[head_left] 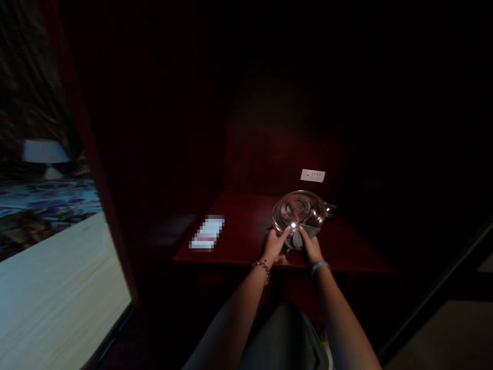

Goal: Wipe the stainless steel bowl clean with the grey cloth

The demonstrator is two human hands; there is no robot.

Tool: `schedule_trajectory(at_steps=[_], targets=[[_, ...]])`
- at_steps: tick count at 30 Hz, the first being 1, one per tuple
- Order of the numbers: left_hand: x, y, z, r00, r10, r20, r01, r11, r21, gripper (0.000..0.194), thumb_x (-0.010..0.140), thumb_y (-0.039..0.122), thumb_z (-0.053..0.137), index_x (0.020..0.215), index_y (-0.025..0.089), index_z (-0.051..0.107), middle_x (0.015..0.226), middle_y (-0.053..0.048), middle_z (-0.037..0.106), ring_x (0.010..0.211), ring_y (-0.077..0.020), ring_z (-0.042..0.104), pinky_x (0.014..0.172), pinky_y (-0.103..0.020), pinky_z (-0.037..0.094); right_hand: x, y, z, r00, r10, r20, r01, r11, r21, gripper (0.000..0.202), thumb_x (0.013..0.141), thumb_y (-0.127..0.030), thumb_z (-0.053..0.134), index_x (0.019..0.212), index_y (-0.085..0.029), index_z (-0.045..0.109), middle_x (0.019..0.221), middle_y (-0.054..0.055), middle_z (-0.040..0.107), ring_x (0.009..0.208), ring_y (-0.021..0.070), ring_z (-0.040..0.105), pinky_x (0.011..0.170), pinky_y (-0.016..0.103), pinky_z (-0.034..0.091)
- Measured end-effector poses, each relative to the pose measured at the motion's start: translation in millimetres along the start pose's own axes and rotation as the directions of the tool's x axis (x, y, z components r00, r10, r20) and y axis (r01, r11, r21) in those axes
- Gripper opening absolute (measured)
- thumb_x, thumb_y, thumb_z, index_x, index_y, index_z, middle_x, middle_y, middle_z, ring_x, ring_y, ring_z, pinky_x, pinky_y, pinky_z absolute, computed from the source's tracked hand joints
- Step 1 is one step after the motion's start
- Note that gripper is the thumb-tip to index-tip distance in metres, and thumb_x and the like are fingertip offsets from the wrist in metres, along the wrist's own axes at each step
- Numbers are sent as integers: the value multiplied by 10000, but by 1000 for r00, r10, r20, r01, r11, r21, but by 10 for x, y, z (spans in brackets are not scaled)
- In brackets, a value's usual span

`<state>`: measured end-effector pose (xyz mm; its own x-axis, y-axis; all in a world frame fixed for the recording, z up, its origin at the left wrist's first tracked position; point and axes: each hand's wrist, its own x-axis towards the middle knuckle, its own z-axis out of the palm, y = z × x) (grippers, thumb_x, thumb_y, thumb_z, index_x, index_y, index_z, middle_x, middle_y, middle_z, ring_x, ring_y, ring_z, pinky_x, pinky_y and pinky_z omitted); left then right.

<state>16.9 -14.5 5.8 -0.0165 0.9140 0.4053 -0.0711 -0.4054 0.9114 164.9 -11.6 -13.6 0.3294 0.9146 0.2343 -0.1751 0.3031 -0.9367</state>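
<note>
A shiny round metal dish, perhaps a bowl or a lid (298,206), is held tilted over the dark red desk by both hands. My left hand (276,241) grips its near left rim with the thumb on top. My right hand (311,244) closes on the near right rim, with a grey cloth (296,240) bunched between the hands and against the metal. The fingers under the dish are hidden. Just behind its right edge, a second shiny metal item (330,209) rests on the desk, partly covered from view.
On the desktop (239,249), a blurred-out white rectangle (208,232) lies to the left. A white wall socket (313,176) is on the back panel. Dark panels stand on both sides. Beyond the left one are a pale surface (65,293) and a lamp (46,152).
</note>
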Motion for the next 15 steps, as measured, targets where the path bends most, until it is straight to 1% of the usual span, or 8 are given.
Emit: schedule_trajectory(at_steps=[2, 4, 6, 8, 10, 13, 15], targets=[[-4, -28, -2, 999, 3, -51, 4, 992, 124, 393, 697, 395, 768, 978, 122, 733, 1038, -150, 737, 1060, -260, 645, 996, -375, 455, -9, -9, 7, 1000, -19, -24, 18, 1000, -19, 565, 675, -527, 742, 1090, -146, 706, 1105, 94, 738, 1023, 255, 686, 946, 373, 514], [-1, -35, 0, 997, 5, -80, 7, 988, 152, 383, 689, 381, 773, 984, 140, 736, 1067, -148, 734, 1107, -263, 629, 1018, -376, 437, -25, -33, 25, 999, -27, -17, 26, 999, -39, 545, 679, -522, 741, 1077, -151, 711, 1108, 90, 738, 1037, 253, 681, 955, 370, 508], [4, -29, 12, 999, 8, -33, -4, 995, 101, 355, 728, 387, 741, 989, 146, 738, 1081, -144, 736, 1106, -249, 642, 1028, -367, 433, -45, -64, 44, 999, -34, 26, 35, 998, -49, 538, 681, -520, 740, 1075, -154, 712, 1117, 88, 735, 1044, 251, 677, 967, 371, 500], [3, -25, 31, 1000, 19, 23, -18, 1000, -10, 350, 764, 370, 711, 1044, 161, 726, 1133, -125, 726, 1119, -224, 648, 1044, -348, 428, -64, -92, 58, 996, -30, 82, 34, 998, -51, 546, 679, -517, 746, 1086, -155, 708, 1137, 90, 729, 1058, 251, 672, 986, 374, 489], [0, -32, 48, 999, 8, 41, -6, 998, -65, 369, 767, 353, 714, 1084, 165, 712, 1171, -121, 713, 1155, -218, 634, 1069, -346, 414, -78, -107, 66, 993, -25, 118, 30, 999, -37, 562, 680, -510, 751, 1116, -161, 697, 1175, 89, 716, 1088, 247, 660, 1013, 371, 472], [4, -50, 58, 999, -24, 27, 26, 998, -58, 385, 772, 333, 719, 1103, 137, 697, 1198, -147, 695, 1190, -237, 614, 1099, -375, 393, -83, -104, 77, 992, -20, 123, 24, 999, -32, 566, 685, -512, 748, 1131, -169, 692, 1205, 85, 703, 1117, 240, 647, 1034, 365, 455], [16, -44, 49, 999, -48, -15, 47, 997, -67, 389, 805, 329, 688, 1130, 115, 680, 1218, -161, 683, 1180, -246, 618, 1093, -395, 403, -81, -94, 89, 994, -20, 111, 25, 999, -47, 557, 684, -523, 742, 1110, -167, 701, 1182, 84, 713, 1105, 238, 652, 1025, 366, 460]])
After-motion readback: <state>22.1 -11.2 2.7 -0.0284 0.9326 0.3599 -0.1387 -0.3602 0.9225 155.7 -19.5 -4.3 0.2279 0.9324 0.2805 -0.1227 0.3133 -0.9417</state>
